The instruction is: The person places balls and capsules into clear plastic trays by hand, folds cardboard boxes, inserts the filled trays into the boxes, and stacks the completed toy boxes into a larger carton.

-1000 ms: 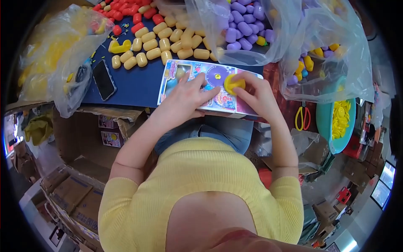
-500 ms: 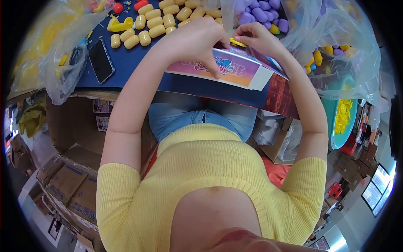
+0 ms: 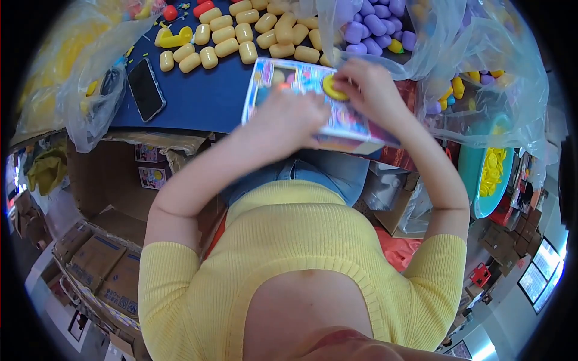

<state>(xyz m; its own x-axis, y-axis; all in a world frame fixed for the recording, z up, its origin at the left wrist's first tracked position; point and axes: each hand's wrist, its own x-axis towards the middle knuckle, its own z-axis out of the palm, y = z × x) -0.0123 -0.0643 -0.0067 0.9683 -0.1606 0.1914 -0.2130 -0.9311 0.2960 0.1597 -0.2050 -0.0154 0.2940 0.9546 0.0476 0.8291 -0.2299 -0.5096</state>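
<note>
Two bare hands meet over a colorful printed box (image 3: 352, 123), which lies at the near edge of a blue-topped table (image 3: 186, 108), slightly skewed, in front of a person in a yellow short-sleeved knit top (image 3: 301, 225) and blue jeans (image 3: 259, 180). The left hand (image 3: 289, 117) is blurred; it lies across the left and middle part of the box, its fingers partly bent, and whether it grips the box cannot be told. The right hand (image 3: 370, 90) holds a round yellow disc (image 3: 334, 88) between thumb and fingers, at the box's upper face.

Beyond the box and toward its left are rows of glossy tan capsules (image 3: 226, 47), with a curved yellow piece (image 3: 173, 37) at their left end. Beyond the box to the right, purple capsules (image 3: 374, 24) are heaped by clear plastic. Well to the left of the box lies a dark-screened phone (image 3: 146, 90). To the right of the box, past a plastic bag (image 3: 481, 117) of small colored pieces, a teal basin (image 3: 507, 165) contains many yellow pieces (image 3: 492, 171). Lower and left of the box, an open cardboard carton (image 3: 114, 180) contains small printed packages (image 3: 152, 177).
</note>
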